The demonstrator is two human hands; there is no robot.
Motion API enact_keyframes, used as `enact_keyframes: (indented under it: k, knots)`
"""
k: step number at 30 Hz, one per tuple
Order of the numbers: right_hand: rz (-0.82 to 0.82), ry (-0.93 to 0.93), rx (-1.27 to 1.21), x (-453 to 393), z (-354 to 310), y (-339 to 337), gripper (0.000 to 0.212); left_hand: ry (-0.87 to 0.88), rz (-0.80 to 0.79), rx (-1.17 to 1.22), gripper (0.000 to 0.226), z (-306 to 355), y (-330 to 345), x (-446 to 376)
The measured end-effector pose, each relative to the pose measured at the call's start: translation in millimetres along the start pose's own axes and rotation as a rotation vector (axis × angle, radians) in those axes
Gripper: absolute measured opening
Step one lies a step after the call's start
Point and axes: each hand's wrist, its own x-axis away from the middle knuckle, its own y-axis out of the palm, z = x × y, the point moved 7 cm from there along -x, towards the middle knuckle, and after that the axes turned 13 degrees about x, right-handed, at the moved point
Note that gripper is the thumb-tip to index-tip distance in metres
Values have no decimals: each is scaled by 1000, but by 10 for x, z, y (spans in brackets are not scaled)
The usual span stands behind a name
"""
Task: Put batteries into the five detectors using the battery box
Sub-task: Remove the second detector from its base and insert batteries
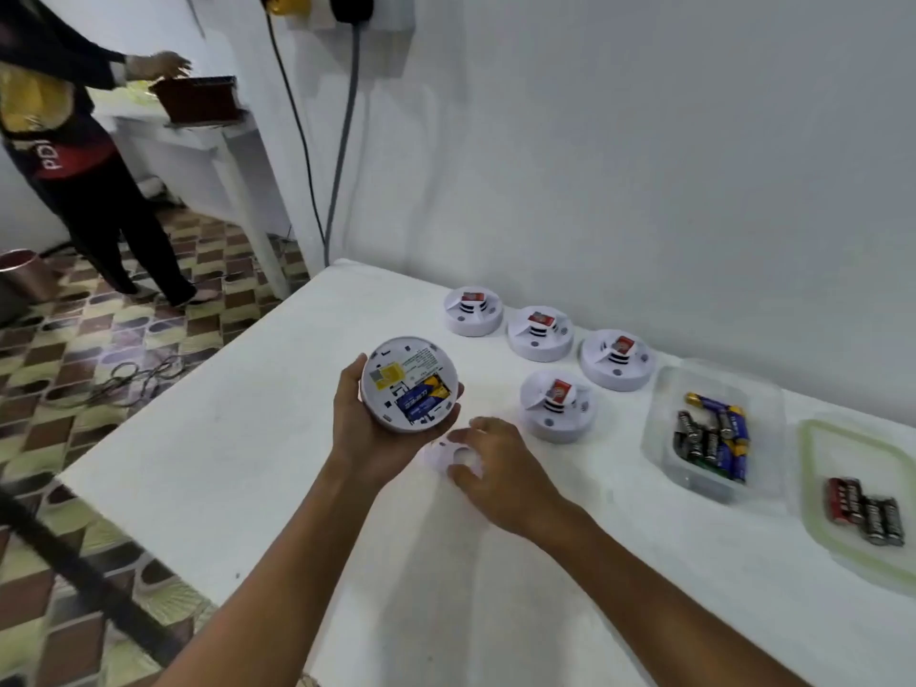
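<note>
Above the white table (248, 488), the left hand (362, 433) is cupping an upturned detector (409, 384) with blue batteries (421, 396) seated inside. Just right, the right hand (500, 468) is curling its fingers onto a white cover (456, 456). Farther right, four detectors (555, 406) are sitting near the battery box (714, 433) and its lid (862, 508).

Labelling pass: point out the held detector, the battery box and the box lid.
held detector (409, 384), head view, open back by the batteries
battery box (664, 414), head view, clear left wall
box lid (813, 468), head view, green rim
</note>
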Motion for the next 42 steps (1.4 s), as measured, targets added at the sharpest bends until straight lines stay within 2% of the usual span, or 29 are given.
enact_keyframes:
  k: [2,3,5,9,13,16,19,23,29,36,42]
  knots:
    - [-101,-78,402,-52,-137,172,49,14,5,18,58,117,-88,6]
    - [-112,-102,518,-75,-194,217,49,17,7,25,57,177,-134,9]
    - [-94,-124,588,-132,-241,227,45,15,29,36,56,260,-216,-1]
    - [-73,-142,464,-278,-233,108,49,1,65,62,56,377,-316,-58]
    - [24,-3,170,-382,-127,-124,67,3,80,56,56,452,-339,-117]
    - [209,85,-108,-443,-116,-378,55,0,75,65,53,464,-324,-149]
    - [297,-8,-317,-506,-398,-547,44,0,44,29,50,458,-244,-152]
    - [318,-105,-243,-588,-746,-605,46,-42,-24,-30,58,363,-93,-152]
    - [426,-65,-28,-601,-850,-632,50,-58,-79,-4,49,302,72,-192]
    - [434,-56,-74,-570,-788,-696,47,-75,-128,-23,53,272,181,-200]
    - [336,-77,-87,-561,-677,-717,50,-74,-148,-112,54,213,204,-227]
